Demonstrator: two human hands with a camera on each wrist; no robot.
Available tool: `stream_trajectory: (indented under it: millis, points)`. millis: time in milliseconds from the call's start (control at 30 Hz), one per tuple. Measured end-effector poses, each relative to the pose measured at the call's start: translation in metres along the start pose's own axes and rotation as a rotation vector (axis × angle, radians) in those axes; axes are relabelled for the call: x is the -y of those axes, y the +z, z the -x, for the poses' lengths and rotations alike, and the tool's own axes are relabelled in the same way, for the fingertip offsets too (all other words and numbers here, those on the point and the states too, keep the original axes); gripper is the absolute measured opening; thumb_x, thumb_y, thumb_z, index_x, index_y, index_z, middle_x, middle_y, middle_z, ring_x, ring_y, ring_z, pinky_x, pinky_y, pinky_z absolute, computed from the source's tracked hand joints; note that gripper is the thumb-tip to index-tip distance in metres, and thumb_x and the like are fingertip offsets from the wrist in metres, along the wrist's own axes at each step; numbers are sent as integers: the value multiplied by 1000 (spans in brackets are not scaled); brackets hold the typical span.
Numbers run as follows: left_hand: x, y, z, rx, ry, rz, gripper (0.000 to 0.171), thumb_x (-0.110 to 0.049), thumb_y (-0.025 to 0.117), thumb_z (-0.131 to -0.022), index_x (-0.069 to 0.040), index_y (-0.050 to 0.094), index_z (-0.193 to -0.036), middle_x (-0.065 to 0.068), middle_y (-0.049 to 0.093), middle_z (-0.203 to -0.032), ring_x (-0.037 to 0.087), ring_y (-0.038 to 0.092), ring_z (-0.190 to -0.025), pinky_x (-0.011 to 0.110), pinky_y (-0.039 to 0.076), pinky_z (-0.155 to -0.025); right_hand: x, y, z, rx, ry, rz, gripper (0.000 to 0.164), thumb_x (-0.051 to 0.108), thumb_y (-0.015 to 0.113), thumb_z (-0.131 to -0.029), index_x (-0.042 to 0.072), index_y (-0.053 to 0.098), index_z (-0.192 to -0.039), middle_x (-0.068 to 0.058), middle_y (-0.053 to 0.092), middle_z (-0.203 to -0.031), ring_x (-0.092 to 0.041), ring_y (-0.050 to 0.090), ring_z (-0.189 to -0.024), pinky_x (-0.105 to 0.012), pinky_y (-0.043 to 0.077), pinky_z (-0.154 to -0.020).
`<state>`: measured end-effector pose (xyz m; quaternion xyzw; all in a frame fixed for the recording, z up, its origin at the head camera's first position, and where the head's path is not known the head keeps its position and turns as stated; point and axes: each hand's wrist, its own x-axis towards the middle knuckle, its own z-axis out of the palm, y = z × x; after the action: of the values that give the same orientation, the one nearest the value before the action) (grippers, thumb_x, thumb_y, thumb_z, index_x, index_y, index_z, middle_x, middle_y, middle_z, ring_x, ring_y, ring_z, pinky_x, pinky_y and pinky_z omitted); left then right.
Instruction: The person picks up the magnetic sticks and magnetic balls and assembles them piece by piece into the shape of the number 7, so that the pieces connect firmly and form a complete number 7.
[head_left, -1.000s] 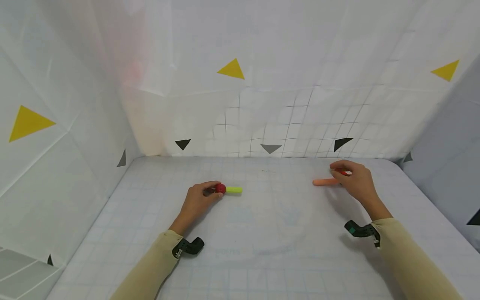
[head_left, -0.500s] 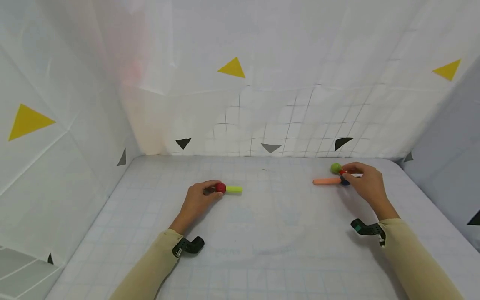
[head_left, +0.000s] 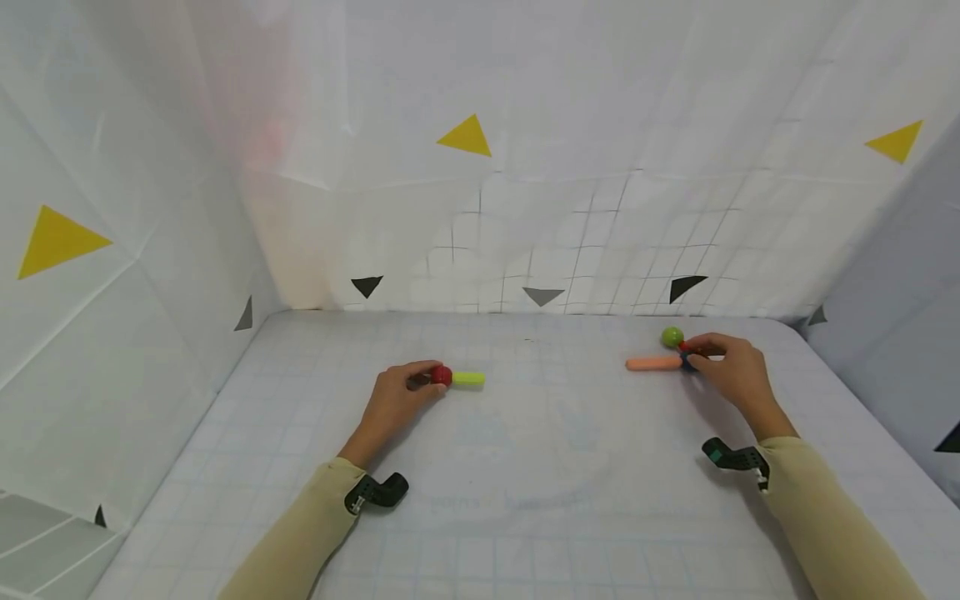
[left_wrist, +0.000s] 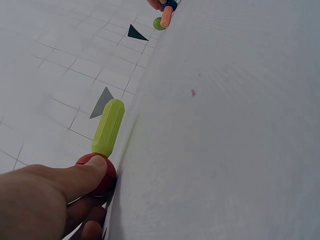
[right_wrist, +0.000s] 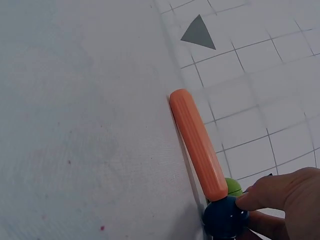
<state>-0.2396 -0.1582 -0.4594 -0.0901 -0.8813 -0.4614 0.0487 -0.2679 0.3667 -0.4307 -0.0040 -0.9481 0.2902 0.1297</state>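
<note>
Desk (head_left: 480, 533) nearest; on it, apparently, left hand (head_left: 396, 400) pinches a red ball (head_left: 442, 377) ending the yellow-green rod (head_left: 469, 378). Farther off, right hand (head_left: 737, 377) grasps a blue ball (right_wrist: 226, 218) against an orange rod (head_left: 652, 364), green ball (head_left: 672, 337) just beyond — how they join is hidden. Positioning seems underway — next calls for steady grips.

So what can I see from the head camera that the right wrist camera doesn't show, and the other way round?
Only the head view shows the left hand pinching the red ball, the lime stick, the yellow triangles and the sleeves.

Only the right wrist view shows a tiny red speck on the white surface and clear lengthwise grooves in the orange stick.

Both show that stick, the right hand at the blue ball, the green ball and the gridded wall.
</note>
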Motion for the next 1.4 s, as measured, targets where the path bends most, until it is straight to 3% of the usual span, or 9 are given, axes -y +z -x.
stream_trajectory:
  millis: [367, 500, 800, 1033, 1400]
  points:
    - [-4, -1, 1, 4, -17, -8, 40, -19, 81, -93, -15, 74, -132, 2, 74, -112, 20, 64, -97, 42, 52, -88, -1, 4, 0, 1, 3, 64, 22, 10, 74, -96, 0, 76, -115, -30, 67, -116, -47, 58, -104, -54, 42, -76]
    - [-3, -1, 1, 5, -23, -3, 40, -20, 81, -93, -16, 73, -132, 2, 73, -114, 20, 64, -98, 43, 52, -89, 1, 5, 0, 8, -15, 76, 22, 9, 77, -93, -1, 77, -113, -30, 66, -116, -46, 57, -102, -56, 43, -77]
    - [1, 0, 0, 5, 0, -7, 41, -21, 83, -92, -17, 74, -131, 1, 74, -113, 19, 64, -96, 42, 52, -88, 7, 9, 2, 43, -143, 108, 22, 7, 81, -89, -3, 78, -109, -30, 65, -116, -47, 60, -102, -62, 48, -83]
    - [1, -1, 0, 9, 5, 4, 40, -19, 82, -92, -15, 74, -131, 1, 74, -112, 20, 64, -97, 42, 51, -89, 9, 13, 1, 82, -122, 137, 23, 7, 77, -90, -5, 77, -110, -32, 61, -117, -54, 56, -109, -68, 44, -92]
    - [0, 0, -1, 9, 5, -1, 40, -19, 82, -92, -15, 74, -131, 1, 74, -113, 19, 65, -97, 42, 52, -89, 11, 13, 3, 22, -99, 96, 21, 7, 78, -89, -4, 77, -108, -33, 60, -117, -55, 56, -111, -71, 44, -91]
